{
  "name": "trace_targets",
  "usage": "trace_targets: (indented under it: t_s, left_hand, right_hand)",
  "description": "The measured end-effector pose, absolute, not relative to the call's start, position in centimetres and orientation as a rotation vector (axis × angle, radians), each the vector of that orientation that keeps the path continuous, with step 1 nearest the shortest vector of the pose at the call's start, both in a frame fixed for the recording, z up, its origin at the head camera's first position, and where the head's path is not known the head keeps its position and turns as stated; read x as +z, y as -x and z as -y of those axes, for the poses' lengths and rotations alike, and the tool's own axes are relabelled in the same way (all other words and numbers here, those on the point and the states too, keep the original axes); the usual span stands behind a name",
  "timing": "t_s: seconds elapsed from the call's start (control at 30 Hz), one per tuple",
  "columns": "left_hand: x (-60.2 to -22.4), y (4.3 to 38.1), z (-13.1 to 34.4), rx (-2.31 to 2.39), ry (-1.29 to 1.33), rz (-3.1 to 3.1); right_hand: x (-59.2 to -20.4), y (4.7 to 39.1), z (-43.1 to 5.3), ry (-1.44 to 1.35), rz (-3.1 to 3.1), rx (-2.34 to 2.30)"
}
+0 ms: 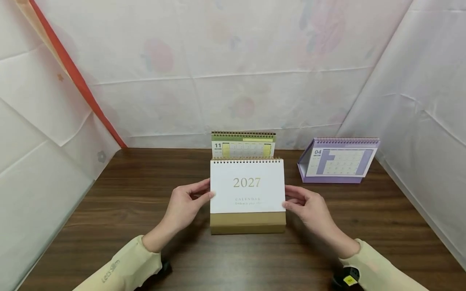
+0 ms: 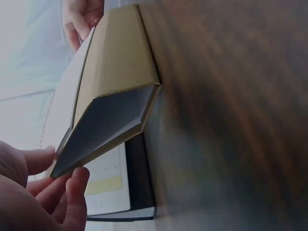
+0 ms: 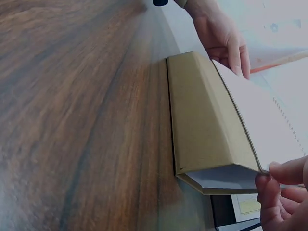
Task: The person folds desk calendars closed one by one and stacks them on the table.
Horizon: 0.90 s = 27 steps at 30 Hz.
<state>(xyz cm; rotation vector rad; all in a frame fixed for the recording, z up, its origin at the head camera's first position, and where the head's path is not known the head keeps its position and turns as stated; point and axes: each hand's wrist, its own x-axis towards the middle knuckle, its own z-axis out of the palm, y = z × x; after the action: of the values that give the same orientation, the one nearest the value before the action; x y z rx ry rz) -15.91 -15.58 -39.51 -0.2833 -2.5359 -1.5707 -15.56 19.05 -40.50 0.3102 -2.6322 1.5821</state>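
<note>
A desk calendar (image 1: pixel 247 194) with a white "2027" cover and a tan stand faces me at the middle of the table. Its left edge is gripped by my left hand (image 1: pixel 187 204), thumb at the front and fingers behind. On the opposite edge, my right hand (image 1: pixel 311 210) pinches the calendar the same way. Both wrist views show the stand's hollow side, with the left fingers (image 2: pixel 67 192) and the right thumb (image 3: pixel 288 172) at its edges. Behind it stands a green calendar (image 1: pixel 243 143) showing "11", its lower part hidden by the white one.
A purple calendar (image 1: pixel 338 161) marked "04" stands at the back right of the dark wooden table (image 1: pixel 145 173). White printed cloth (image 1: pixel 233 72) hangs behind and along both sides, with a red strip (image 1: pixel 78 76) on the left.
</note>
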Motion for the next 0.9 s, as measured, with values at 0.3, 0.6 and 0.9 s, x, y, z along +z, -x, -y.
trace_targets:
  t_s: [0.3, 0.6, 0.9]
  left_hand:
    - [-40.4, 16.1, 15.0, -1.494, 0.244, 2.675]
    - [-40.6, 16.2, 14.9, -1.457, 0.237, 2.758]
    - [-41.4, 17.0, 15.4, -1.523, 0.189, 2.880]
  right_hand:
    - [-40.7, 15.5, -19.1, -0.318, 2.752, 1.557]
    - [-41.1, 15.1, -19.4, -0.429, 2.810, 1.480]
    - [-41.7, 14.8, -19.1, -0.481, 2.890, 1.424]
